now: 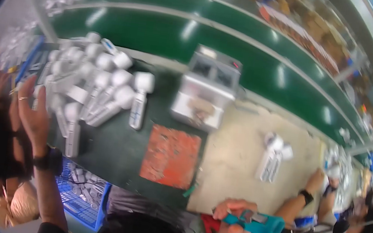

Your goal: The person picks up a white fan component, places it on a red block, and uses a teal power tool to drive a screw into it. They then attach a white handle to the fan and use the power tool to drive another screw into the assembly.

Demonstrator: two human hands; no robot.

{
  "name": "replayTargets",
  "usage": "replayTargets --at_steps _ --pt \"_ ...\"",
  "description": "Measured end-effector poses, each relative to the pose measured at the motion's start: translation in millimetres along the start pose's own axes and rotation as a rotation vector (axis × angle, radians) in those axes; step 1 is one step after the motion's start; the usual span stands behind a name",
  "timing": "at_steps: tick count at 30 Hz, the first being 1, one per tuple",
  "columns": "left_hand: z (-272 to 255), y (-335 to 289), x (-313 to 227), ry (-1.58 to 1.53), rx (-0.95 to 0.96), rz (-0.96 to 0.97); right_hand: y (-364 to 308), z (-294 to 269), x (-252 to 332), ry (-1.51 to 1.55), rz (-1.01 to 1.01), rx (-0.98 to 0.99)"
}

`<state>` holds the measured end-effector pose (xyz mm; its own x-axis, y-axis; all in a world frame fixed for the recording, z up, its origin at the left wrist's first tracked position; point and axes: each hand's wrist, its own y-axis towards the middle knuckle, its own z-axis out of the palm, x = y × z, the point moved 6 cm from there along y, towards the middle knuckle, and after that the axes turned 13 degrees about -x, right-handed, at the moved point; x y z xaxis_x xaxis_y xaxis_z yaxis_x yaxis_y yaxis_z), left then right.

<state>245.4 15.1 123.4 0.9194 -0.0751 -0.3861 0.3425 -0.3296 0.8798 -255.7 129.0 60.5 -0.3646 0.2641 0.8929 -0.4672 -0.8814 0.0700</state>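
My left hand (34,116) is raised at the left edge of the pile of white handheld devices (99,78), its fingers apart and nothing seen in it. Each device has a long handle and a thick rounded head; one of them (139,100) lies a little apart on the pile's right. Low at the right, my right hand (229,227) is closed around a teal electric screwdriver (259,224) with a dark cord at its right end. Between the hands, a worn orange-red mat (171,157) lies on the dark green bench top (110,148).
Behind the mat stands a clear-and-white box-shaped machine (208,88). Two white devices (272,159) lie on the beige board (233,156). Below the bench is a blue crate (82,195) of parts. A green conveyor (160,29) runs behind; co-workers sit at both sides.
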Motion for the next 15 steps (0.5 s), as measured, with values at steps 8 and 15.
replayTargets --at_steps 8,15 --pt "131 -167 -377 -1.102 0.958 0.228 2 -9 14 -0.038 -0.040 0.036" --pt "210 -278 -469 -0.788 1.299 0.266 -20 -24 29 -0.170 -0.116 -0.031"
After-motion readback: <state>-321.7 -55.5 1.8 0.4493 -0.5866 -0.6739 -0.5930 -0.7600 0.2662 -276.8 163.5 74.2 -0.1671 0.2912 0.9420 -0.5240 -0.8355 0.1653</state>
